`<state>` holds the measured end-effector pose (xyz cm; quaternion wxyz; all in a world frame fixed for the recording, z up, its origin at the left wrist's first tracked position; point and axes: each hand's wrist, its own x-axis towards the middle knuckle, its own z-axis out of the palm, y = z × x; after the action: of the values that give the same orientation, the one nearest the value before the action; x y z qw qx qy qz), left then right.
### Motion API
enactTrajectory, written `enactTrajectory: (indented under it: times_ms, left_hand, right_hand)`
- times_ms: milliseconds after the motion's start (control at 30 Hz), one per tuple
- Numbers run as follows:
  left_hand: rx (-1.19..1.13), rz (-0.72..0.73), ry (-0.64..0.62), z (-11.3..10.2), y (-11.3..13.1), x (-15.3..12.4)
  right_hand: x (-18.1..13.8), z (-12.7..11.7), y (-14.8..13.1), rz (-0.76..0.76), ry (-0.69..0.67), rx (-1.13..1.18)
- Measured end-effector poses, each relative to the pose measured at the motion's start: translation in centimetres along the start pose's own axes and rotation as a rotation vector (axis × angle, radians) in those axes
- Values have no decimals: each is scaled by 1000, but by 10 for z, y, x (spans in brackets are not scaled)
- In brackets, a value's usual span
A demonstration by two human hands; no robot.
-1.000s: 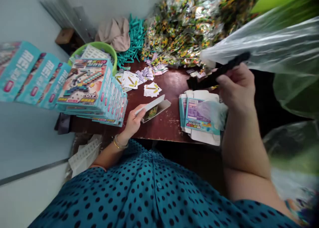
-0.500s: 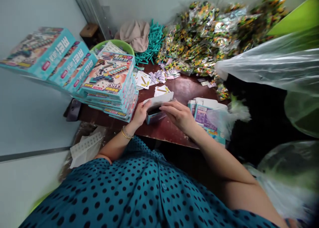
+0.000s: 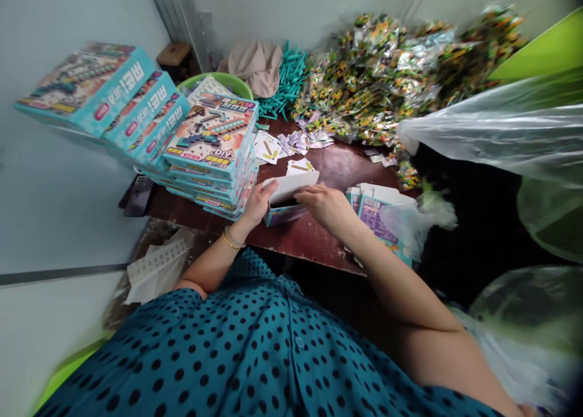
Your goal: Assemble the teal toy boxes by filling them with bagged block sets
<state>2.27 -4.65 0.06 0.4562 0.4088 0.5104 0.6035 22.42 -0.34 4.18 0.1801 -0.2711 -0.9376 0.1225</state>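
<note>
A small teal cardboard box [image 3: 285, 215] stands open near the front edge of the table, its pale lid flap raised. My left hand [image 3: 259, 203] grips the box at its left end, with the thumb on the flap. At the right end my right hand [image 3: 324, 206] is closed, its bent fingers against the box's opening; the fingertips are partly hidden. The inside of the box looks dark, and its contents cannot be made out. Just beyond the flap lie white printed cards [image 3: 299, 167].
Printed toy boxes [image 3: 214, 132] are stacked at left, before a green basin [image 3: 248, 89]. Teal sticks [image 3: 291, 77] and bags of colourful pieces [image 3: 364, 77] are heaped behind. Flattened boxes [image 3: 378, 213] lie at right, below a hanging plastic sheet [image 3: 492, 122]. A phone [image 3: 139, 195] rests at the left edge.
The view has shifted slightly. The box's printed front side shows more now, and my right hand has moved from over the opening toward its right end.
</note>
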Motion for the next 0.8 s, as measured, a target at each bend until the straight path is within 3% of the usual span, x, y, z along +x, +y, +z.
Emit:
enactTrajectory:
  times_ms: [67,133,200,233,333,500,600,700,800]
  left_hand:
    - [3,43,14,0,-2,-5]
    - [17,96,55,-1,-9,-13]
    - [14,95,81,-1,-18,-22]
    - [9,74,82,0,-22,-26]
    - [12,9,41,3,-28,-32]
    - [2,47,-34,11,-19,-27]
    - [-14,49,27,10,-21,-24]
    - [-26,10,122,4,-26,-18]
    - [-83,-92,91,-4,-26,-8]
  right_hand:
    - [1,0,2,46,110,6]
    - [0,5,7,174,346,50]
    - [-2,16,17,315,515,215]
    - [-2,22,22,370,536,350]
    - [1,43,33,483,480,713]
    - [12,54,26,622,508,730]
    - [12,47,18,576,489,816]
    - [5,38,20,522,332,1078]
    - [-2,31,28,472,203,1161]
